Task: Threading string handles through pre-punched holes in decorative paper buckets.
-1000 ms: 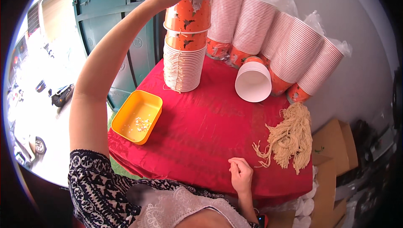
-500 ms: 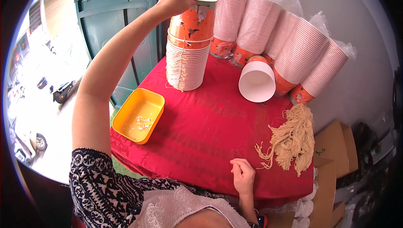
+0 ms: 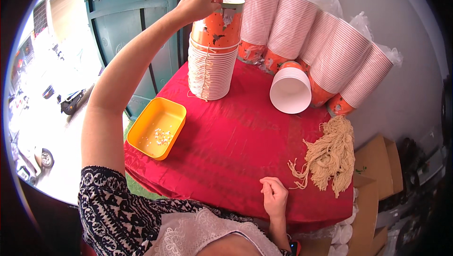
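At the far left of the table stands a tall stack of upside-down white paper buckets (image 3: 212,74), with tan string hanging down its near side. The top paper bucket (image 3: 217,29) has an orange printed wall and sits over the stack. My left hand (image 3: 203,2) is closed on its upper edge, the fingertips partly hidden behind it. Near the front edge, well apart from the stack, my right hand (image 3: 274,197) rests loosely curled, with nothing visible in it. To its right lies a bundle of tan cords (image 3: 332,157).
A yellow tray (image 3: 146,128) with small white bits stands on the left of the red tablecloth (image 3: 226,143). Several plastic-wrapped bucket stacks (image 3: 290,27) line the back. A few nested buckets (image 3: 290,91) lie sideways before them. Cardboard boxes (image 3: 377,166) stand beyond the right edge.
The top bucket has slid down slightly over the stack, closing the gap between the rims. My left hand stays at its top; my right hand keeps its pose.
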Demonstrator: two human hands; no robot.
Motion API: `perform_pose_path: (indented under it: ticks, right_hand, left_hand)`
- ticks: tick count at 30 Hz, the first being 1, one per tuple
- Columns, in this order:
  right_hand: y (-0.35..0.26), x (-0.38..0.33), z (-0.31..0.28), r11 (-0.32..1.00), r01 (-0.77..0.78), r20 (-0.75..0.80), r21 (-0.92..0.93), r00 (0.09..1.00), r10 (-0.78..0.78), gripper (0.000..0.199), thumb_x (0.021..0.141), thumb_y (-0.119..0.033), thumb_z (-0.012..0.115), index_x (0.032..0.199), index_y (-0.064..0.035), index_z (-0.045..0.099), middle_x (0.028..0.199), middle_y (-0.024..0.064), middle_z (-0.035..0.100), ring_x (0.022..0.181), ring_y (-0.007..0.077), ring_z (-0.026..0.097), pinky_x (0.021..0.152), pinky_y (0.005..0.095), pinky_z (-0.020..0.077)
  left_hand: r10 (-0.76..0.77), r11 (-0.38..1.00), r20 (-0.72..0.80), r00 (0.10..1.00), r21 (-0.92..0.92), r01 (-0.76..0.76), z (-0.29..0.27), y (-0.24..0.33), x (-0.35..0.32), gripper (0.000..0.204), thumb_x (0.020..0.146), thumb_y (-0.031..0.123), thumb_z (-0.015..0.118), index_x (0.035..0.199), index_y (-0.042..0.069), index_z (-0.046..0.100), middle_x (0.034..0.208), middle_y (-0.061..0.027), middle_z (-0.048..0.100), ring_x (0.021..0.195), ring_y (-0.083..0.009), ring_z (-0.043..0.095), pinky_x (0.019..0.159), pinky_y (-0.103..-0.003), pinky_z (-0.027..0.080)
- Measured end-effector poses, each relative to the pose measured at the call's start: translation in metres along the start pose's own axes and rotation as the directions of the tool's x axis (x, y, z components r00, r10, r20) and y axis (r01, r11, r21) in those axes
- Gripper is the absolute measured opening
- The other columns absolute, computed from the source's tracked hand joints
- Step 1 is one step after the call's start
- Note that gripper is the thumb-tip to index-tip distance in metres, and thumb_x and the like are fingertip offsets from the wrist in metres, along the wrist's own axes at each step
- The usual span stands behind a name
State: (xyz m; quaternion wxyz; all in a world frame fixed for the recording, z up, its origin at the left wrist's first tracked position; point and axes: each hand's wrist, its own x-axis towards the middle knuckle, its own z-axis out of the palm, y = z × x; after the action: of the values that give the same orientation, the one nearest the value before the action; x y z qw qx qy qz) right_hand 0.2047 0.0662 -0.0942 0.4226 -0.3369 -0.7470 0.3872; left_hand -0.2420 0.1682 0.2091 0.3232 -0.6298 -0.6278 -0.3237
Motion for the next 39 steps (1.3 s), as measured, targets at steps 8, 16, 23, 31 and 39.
perform_pose_path:
  ticks: [8,16,23,31,39]
  right_hand:
    - [-0.001,0.000,0.000,1.000,0.000,0.003,-0.008,1.000,0.000,0.014,0.094,-0.002,0.057,0.095,0.0070,0.067,0.093,0.0114,0.068,0.065,0.0121,0.060,0.060,0.0256,0.0488]
    - [0.006,-0.002,0.000,0.998,0.045,-0.007,-0.038,0.999,-0.046,0.013,0.093,-0.001,0.056,0.095,0.0070,0.067,0.093,0.0116,0.068,0.066,0.0123,0.060,0.060,0.0257,0.0493]
    - [0.004,-0.003,0.000,0.997,0.058,0.000,-0.055,0.998,-0.058,0.012,0.093,0.001,0.057,0.095,0.0065,0.067,0.093,0.0117,0.068,0.066,0.0127,0.060,0.060,0.0260,0.0496]
    - [-0.018,0.015,-0.029,0.968,0.179,0.087,-0.173,0.982,-0.166,0.012,0.091,0.003,0.058,0.100,0.0045,0.066,0.099,0.0122,0.066,0.069,0.0147,0.062,0.061,0.0270,0.0511]
    - [-0.007,0.102,-0.067,0.906,0.263,-0.038,-0.331,0.956,-0.291,0.011,0.086,0.004,0.063,0.097,0.0017,0.061,0.093,0.0155,0.063,0.080,0.0294,0.064,0.071,0.0376,0.0510]
  left_hand:
    - [-0.001,1.000,0.002,1.000,-0.004,0.001,0.002,0.003,-0.005,0.017,0.077,0.016,0.072,0.091,0.006,0.072,0.095,-0.0151,0.068,0.090,-0.0362,0.066,0.081,-0.044,0.052]
    - [0.057,0.998,-0.053,0.997,0.012,-0.056,0.009,-0.002,-0.015,0.015,0.083,0.013,0.074,0.091,0.001,0.070,0.090,-0.0110,0.063,0.081,-0.0288,0.068,0.073,-0.038,0.054]
    - [0.060,0.998,-0.121,0.991,0.012,-0.059,0.015,0.006,-0.027,0.015,0.085,0.012,0.069,0.094,0.000,0.068,0.093,-0.0109,0.060,0.080,-0.0315,0.067,0.071,-0.040,0.053]
    - [0.094,0.982,-0.245,0.965,0.184,-0.049,0.016,0.030,-0.046,0.026,0.084,0.010,0.068,0.109,0.003,0.068,0.109,-0.0138,0.059,0.089,-0.0321,0.067,0.072,-0.040,0.055]
    - [0.101,0.953,-0.052,0.994,-0.281,-0.112,0.073,0.140,-0.098,0.009,0.084,0.011,0.066,0.090,0.004,0.063,0.087,-0.0142,0.062,0.082,-0.0348,0.064,0.070,-0.043,0.052]
